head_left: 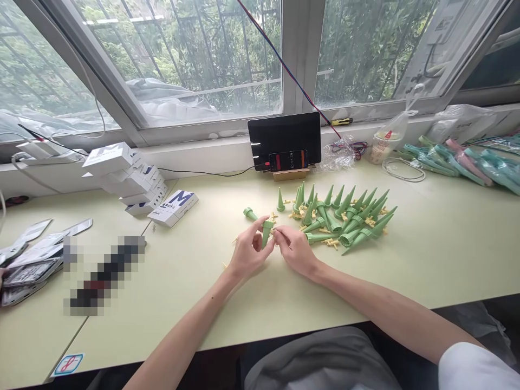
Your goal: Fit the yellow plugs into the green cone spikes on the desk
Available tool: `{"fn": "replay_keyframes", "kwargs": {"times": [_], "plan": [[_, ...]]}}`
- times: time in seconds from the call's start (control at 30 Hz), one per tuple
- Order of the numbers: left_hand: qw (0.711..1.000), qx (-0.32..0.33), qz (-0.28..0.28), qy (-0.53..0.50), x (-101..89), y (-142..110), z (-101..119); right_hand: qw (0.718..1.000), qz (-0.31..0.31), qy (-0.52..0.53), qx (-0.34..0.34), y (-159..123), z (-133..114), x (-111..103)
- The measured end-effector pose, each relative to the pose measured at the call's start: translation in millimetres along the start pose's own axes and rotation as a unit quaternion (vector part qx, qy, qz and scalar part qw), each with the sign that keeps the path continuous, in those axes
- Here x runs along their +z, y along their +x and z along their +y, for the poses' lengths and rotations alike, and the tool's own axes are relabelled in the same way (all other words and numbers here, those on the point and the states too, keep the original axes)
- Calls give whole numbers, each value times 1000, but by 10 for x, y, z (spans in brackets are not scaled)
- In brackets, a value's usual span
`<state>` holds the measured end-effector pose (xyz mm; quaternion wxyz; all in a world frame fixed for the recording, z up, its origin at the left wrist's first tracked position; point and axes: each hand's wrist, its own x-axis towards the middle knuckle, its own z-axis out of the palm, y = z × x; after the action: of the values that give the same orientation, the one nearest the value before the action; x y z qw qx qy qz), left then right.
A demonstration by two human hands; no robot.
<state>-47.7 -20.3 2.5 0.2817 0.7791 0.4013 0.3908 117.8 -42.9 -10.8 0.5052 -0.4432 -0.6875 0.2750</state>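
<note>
Over the near middle of the table, my left hand (247, 252) grips a green plastic watering spike (266, 233), its cap end up and its tip down. Beside it my right hand (296, 250) is closed in a pinch on a small yellow plastic valve (273, 231) at the spike's side; the fingertips hide most of it. Another green spike (249, 213) lies just beyond my left hand. To the right is a pile of green spikes (352, 216), some upright and others on their sides, with several yellow valves (333, 244) among them.
A phone (289, 161) leans on a black tablet (284, 135) by the window. White boxes (130, 176) are stacked at left, near grey flat devices (32, 265). A bagged cup (382, 146) and coloured plastic pieces (459, 160) lie at back right.
</note>
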Motion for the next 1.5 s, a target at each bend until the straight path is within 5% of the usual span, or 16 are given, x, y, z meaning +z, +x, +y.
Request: {"fn": "replay_keyframes", "kwargs": {"times": [1.5], "plan": [[997,-57,0,-54,46,-16,59,999,-12,-43,-15,-14,76,0]]}}
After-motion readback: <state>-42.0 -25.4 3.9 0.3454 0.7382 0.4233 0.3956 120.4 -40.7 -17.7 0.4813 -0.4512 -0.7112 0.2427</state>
